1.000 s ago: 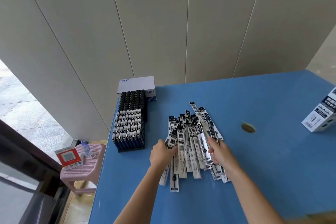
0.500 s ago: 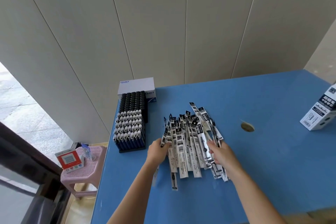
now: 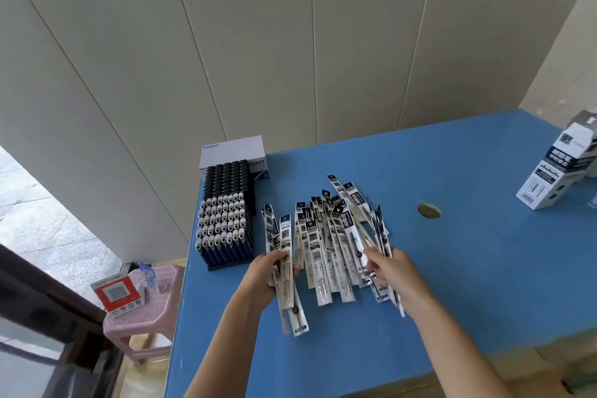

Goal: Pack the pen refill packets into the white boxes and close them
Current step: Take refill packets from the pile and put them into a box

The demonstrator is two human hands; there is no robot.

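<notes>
Left hand (image 3: 268, 275): your fingers curl round a few refill packets at the left edge of the heap; your thumb lies on top of them; their near ends reach past your palm toward you.
Right hand (image 3: 392, 275): you grip a bundle of packets at the right edge of the heap; your fingers are bent, the tips partly hidden among the sleeves.
Refill packets (image 3: 326, 236): a fanned heap on the table between your two hands; long white sleeves with black tops pointing away from you; many overlap.
White box (image 3: 546, 178): at the far right of the table, well apart from the heap; its upper end looks open, though the picture edge cuts it; you cannot tell what is inside.
Table (image 3: 468, 284): blue top; a round hole (image 3: 429, 211) lies between the heap and the white box.
Rack (image 3: 226, 213): at the left edge of the table, just beside the heap; rows of black-capped and white-capped sticks standing upright.
Grey box (image 3: 231, 150): right behind the rack, against the wall.
Stool (image 3: 142, 310): pink, on the floor left of the table; a red-and-white pack (image 3: 116, 292) lies on it.
</notes>
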